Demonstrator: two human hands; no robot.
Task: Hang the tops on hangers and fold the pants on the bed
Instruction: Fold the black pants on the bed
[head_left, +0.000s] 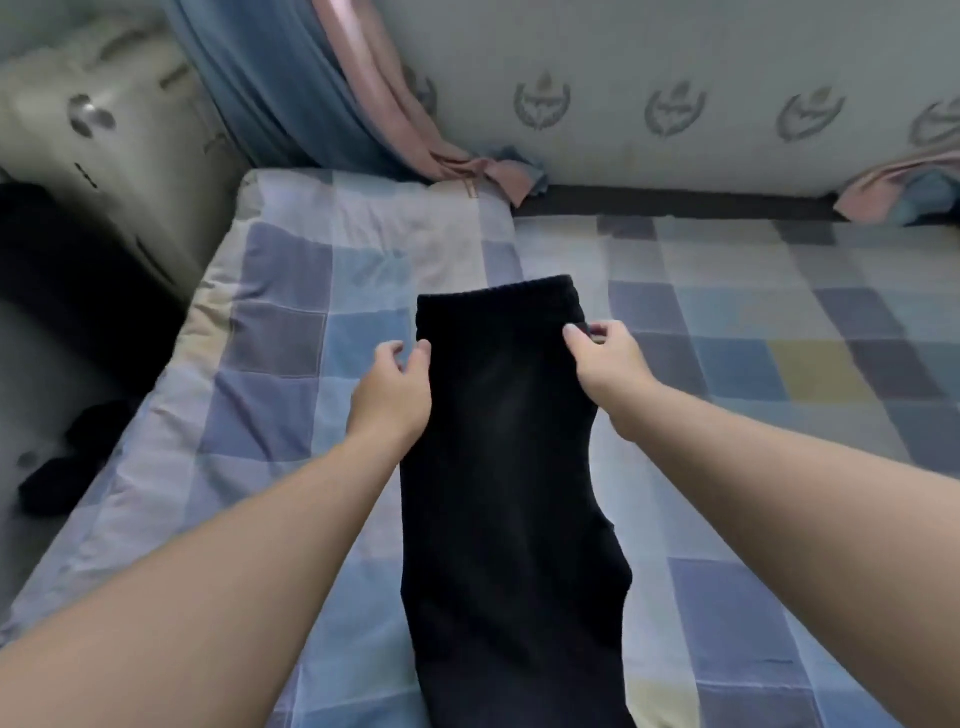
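A pair of black pants (506, 467) lies lengthwise on the checked bed (779, 364), folded in half along its length, with the elastic waistband at the far end. My left hand (395, 384) sits at the left edge just below the waistband, thumb and fingers pinching the fabric there. My right hand (608, 358) pinches the right edge of the pants at the same height. The legs run toward me and out of the bottom of the view.
A checked pillow or folded quilt (332, 270) lies at the bed's left end. Blue and pink curtains (332, 88) hang at the back left. A patterned wall (675, 104) runs behind the bed. Dark clothing (67, 467) lies on the floor at left.
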